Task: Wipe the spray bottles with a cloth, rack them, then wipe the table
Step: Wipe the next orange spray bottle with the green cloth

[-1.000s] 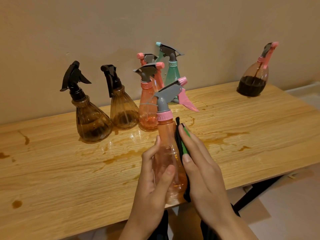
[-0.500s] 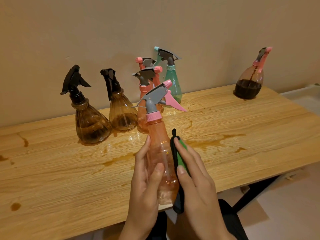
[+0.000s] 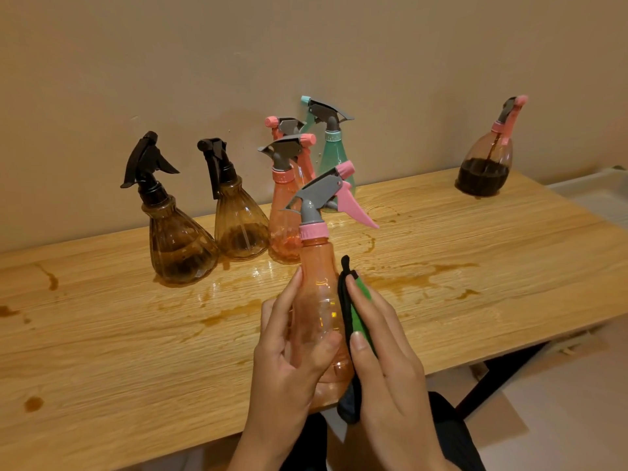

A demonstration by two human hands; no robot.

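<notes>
My left hand (image 3: 289, 355) grips an orange spray bottle (image 3: 319, 300) with a grey and pink trigger head, held upright over the table's front edge. My right hand (image 3: 387, 362) presses a green and black cloth (image 3: 356, 321) flat against the bottle's right side, fingers straight. Against the wall stand two brown bottles (image 3: 180, 239) (image 3: 238, 222) with black heads, two orange bottles (image 3: 282, 212) (image 3: 289, 130) and a green bottle (image 3: 334, 154). A brown bottle with dark liquid and a pink head (image 3: 486, 164) stands alone at the far right.
The wooden table (image 3: 102, 351) carries brown spill streaks and wet patches (image 3: 418, 277) around the middle, plus drops at the left (image 3: 33, 403). A beige wall runs right behind the bottles. A black table leg (image 3: 503, 375) shows below at the right.
The bottle and both hands have shifted slightly left and lower in view over the last second. The cloth hand has slid a little along the bottle's side.
</notes>
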